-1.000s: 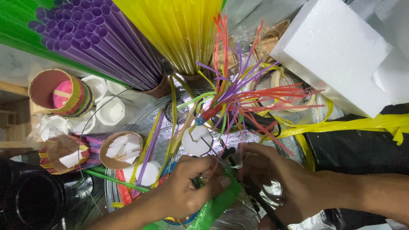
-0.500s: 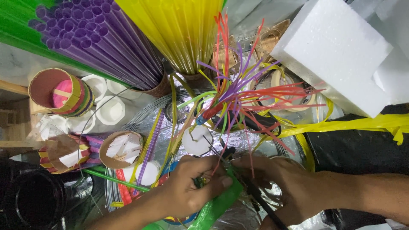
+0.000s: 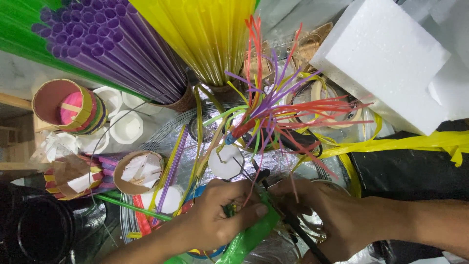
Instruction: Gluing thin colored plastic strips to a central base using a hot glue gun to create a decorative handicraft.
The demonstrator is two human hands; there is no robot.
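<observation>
My left hand [image 3: 220, 217] comes in from the lower left and is closed around a bright green strip bundle [image 3: 251, 234], thumb pressed on top. My right hand [image 3: 332, 215] reaches in from the right, its fingers pinched at the same spot and closed on a thin black tool [image 3: 300, 232] that slants down under the palm. The two hands touch at the fingertips. Just above them a spray of thin red, purple, yellow and green strips [image 3: 273, 115] fans out from a tied centre.
Tall bundles of purple straws [image 3: 112, 54], yellow straws [image 3: 210, 34] and green straws [image 3: 19, 24] fill the top left. A white foam block [image 3: 386, 58] lies top right. Cardboard tubes [image 3: 68, 105], white octagonal pieces [image 3: 127, 127], a yellow ribbon [image 3: 415, 144] and black cloth [image 3: 415, 181] surround the hands.
My hands have drawn slightly closer together over the green bundle, and my left thumb has shifted along it. The fan of strips has stayed where it was.
</observation>
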